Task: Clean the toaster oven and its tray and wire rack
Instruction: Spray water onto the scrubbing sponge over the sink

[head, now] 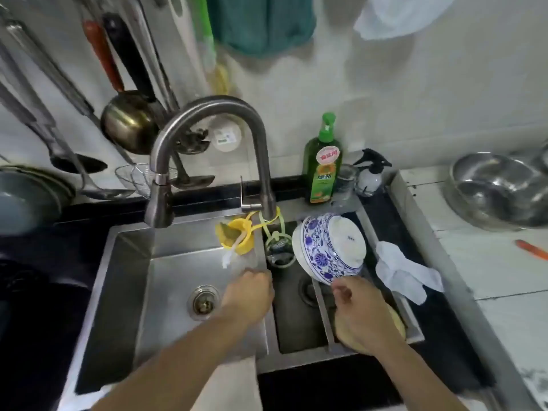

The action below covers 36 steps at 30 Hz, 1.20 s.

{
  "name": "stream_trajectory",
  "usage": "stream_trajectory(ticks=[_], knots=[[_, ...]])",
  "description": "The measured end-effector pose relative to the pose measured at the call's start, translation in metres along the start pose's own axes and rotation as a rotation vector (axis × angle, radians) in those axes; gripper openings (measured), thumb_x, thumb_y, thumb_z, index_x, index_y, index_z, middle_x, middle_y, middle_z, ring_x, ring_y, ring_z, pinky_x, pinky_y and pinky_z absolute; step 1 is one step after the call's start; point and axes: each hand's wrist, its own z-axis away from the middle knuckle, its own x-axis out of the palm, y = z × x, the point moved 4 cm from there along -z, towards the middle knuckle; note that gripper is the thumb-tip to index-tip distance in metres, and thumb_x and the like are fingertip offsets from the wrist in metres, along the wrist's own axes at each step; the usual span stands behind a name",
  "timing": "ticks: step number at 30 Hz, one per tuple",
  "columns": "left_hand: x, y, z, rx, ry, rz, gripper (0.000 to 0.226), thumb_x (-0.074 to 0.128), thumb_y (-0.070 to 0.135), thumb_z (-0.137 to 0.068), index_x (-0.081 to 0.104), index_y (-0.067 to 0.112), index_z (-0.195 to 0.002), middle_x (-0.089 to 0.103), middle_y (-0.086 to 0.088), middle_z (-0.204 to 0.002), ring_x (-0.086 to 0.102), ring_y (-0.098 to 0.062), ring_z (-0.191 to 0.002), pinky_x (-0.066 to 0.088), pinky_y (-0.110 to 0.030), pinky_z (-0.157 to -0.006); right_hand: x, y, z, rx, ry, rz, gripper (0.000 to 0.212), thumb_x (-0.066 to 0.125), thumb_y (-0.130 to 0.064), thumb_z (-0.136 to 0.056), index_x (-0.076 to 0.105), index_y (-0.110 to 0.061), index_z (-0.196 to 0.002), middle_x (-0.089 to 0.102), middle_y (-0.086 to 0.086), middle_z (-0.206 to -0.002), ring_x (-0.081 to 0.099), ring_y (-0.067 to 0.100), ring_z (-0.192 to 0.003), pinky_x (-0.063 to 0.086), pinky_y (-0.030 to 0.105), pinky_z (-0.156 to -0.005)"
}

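No toaster oven, tray or wire rack is in view. I look down on a steel double sink (127, 292). My left hand (249, 292) hovers over the divider between the basins, blurred, with its fingers loosely curled and nothing seen in them. Over in the right basin, my right hand (358, 312) lies on a yellow sponge (397, 321) with curled fingers. Its fingertips are close to the rim of an upturned blue-and-white bowl (320, 247) that leans on the drain rack there.
The grey faucet (207, 137) arches over the left basin and its drain (204, 302). A yellow holder (237, 234) hangs at the divider. Green dish soap (322, 164) and a spray bottle (370, 173) stand behind, with a white cloth (406, 271) and a steel bowl (501, 191) on the right.
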Motion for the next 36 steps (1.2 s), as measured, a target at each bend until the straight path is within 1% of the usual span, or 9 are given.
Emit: stream_trajectory(ticks=[2,5,10,17,21,23,29,32,36], knots=[[0.003,0.006,-0.048,-0.004,0.08,-0.113,0.029,0.049,0.024,-0.102,0.063,0.018,-0.126,0.062,-0.01,-0.13,0.052,-0.031,-0.129,0.047,-0.042,-0.1,-0.005,0.012,-0.016,-0.021,0.044,-0.041,0.015,0.061,-0.013,-0.094,0.068,-0.026,-0.095,0.062,-0.015,-0.09,0.059,0.004,-0.083,0.047,0.025,-0.074],[0.022,0.008,-0.106,-0.022,0.0,-0.279,0.041,0.063,0.022,-0.093,0.061,0.018,-0.134,0.052,-0.014,-0.139,0.043,-0.035,-0.134,0.039,-0.046,-0.109,-0.008,0.027,-0.033,-0.065,0.043,-0.029,0.015,0.061,-0.011,-0.094,0.069,-0.024,-0.096,0.061,-0.015,-0.09,0.058,0.001,-0.084,0.045,0.016,-0.072],[0.046,0.01,-0.137,-0.062,0.019,-0.448,0.039,0.078,0.024,-0.082,0.074,0.02,-0.121,0.056,-0.011,-0.136,0.043,-0.035,-0.131,0.034,-0.048,-0.11,-0.023,0.043,-0.049,-0.056,0.063,-0.106,0.016,0.06,-0.01,-0.095,0.068,-0.024,-0.099,0.061,-0.013,-0.094,0.061,0.002,-0.086,0.05,0.019,-0.072],[-0.013,-0.01,-0.091,-0.292,0.606,0.406,0.02,0.067,0.014,-0.094,0.074,0.002,-0.107,0.06,-0.015,-0.109,0.053,-0.035,-0.105,0.047,-0.049,-0.092,-0.04,0.035,-0.066,-0.003,0.07,-0.161,0.018,0.06,-0.011,-0.096,0.068,-0.026,-0.102,0.063,-0.012,-0.099,0.059,-0.002,-0.089,0.047,0.008,-0.073],[-0.052,-0.01,-0.027,-0.43,0.621,1.013,0.019,0.062,0.023,-0.093,0.063,0.028,-0.075,0.058,0.01,-0.073,0.051,-0.008,-0.064,0.041,-0.035,-0.061,-0.042,0.027,-0.085,0.038,0.078,-0.232,0.018,0.057,-0.012,-0.098,0.07,-0.024,-0.103,0.063,-0.015,-0.1,0.056,-0.007,-0.089,0.04,0.009,-0.076],[-0.059,-0.007,0.001,-0.5,0.596,1.194,0.014,0.06,0.035,-0.091,0.064,0.033,-0.078,0.059,0.012,-0.061,0.046,-0.002,-0.05,0.036,-0.032,-0.055,-0.039,0.029,-0.095,0.072,0.106,-0.286,0.018,0.056,-0.012,-0.097,0.07,-0.024,-0.102,0.064,-0.015,-0.099,0.058,-0.002,-0.09,0.042,0.017,-0.079],[-0.045,0.014,0.014,-0.647,0.437,2.092,0.03,0.048,0.025,-0.109,0.069,0.005,-0.117,0.077,-0.013,-0.103,0.075,-0.027,-0.09,0.058,-0.038,-0.073,-0.038,0.054,-0.158,0.196,0.213,-0.317,0.024,0.057,-0.007,-0.092,0.069,-0.01,-0.112,0.067,0.004,-0.108,0.062,0.021,-0.102,0.038,0.017,-0.079],[-0.046,0.026,0.005,-0.646,0.303,2.233,0.04,0.045,0.03,-0.11,0.063,0.004,-0.135,0.074,-0.019,-0.121,0.074,-0.032,-0.107,0.058,-0.046,-0.085,-0.053,0.08,-0.207,0.36,0.345,-0.441,0.031,0.061,-0.008,-0.087,0.063,-0.002,-0.118,0.066,0.018,-0.113,0.061,0.035,-0.108,0.043,0.031,-0.08],[-0.052,0.034,-0.006,-0.603,0.243,2.23,0.035,0.055,0.021,-0.104,0.063,0.007,-0.135,0.076,-0.015,-0.12,0.076,-0.029,-0.105,0.063,-0.04,-0.075,-0.06,0.112,-0.256,0.507,0.361,-0.49,0.068,0.064,-0.013,-0.09,0.036,-0.006,-0.151,0.042,0.022,-0.146,0.047,0.039,-0.13,0.043,0.044,-0.107]])
